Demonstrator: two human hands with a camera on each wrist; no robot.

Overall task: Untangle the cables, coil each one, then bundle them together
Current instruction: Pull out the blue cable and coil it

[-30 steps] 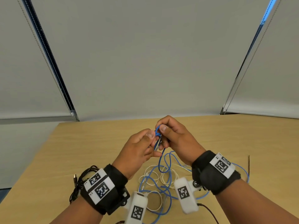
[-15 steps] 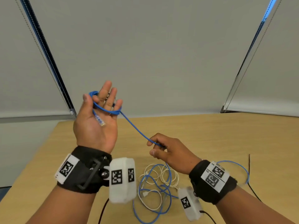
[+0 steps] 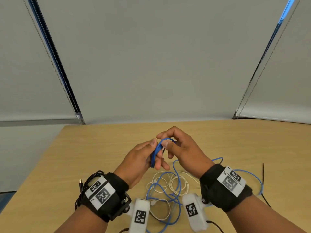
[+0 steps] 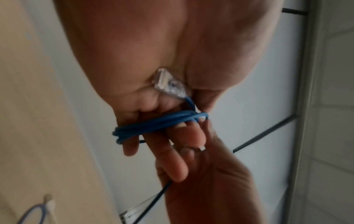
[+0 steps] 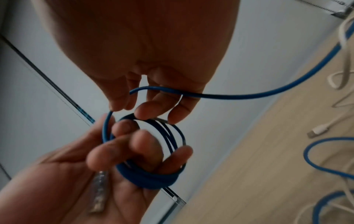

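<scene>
Both my hands are raised above the table (image 3: 104, 148), close together. My left hand (image 3: 139, 158) has several turns of the blue cable (image 3: 155, 153) wound round its fingers (image 5: 122, 130), which are curled through the coil and hold it. In the right wrist view the turns sit stacked low against those fingers, with a looser turn standing up around them. The clear plug (image 4: 168, 82) on the cable's end lies in my left palm, tucked under the thumb side; in the left wrist view it shows plainly just above the wound strands.

My right hand (image 3: 183, 152) is bent over the coil from the right. Its thumb and forefinger pinch the free run of blue cable at the top of the coil, and the other fingertips touch the upper turns. From that pinch the cable sweeps away to the right and drops to the table.

On the table below my wrists, the rest of the blue cable lies in loose loops crossed with the white cable (image 3: 178, 184), whose own loops and USB plug (image 5: 319, 131) rest flat on the wood. The two are overlapped there; I cannot tell how far they are tangled. A black cable (image 3: 87, 182) lies bunched beside my left wrist, partly hidden by the wrist strap.
</scene>
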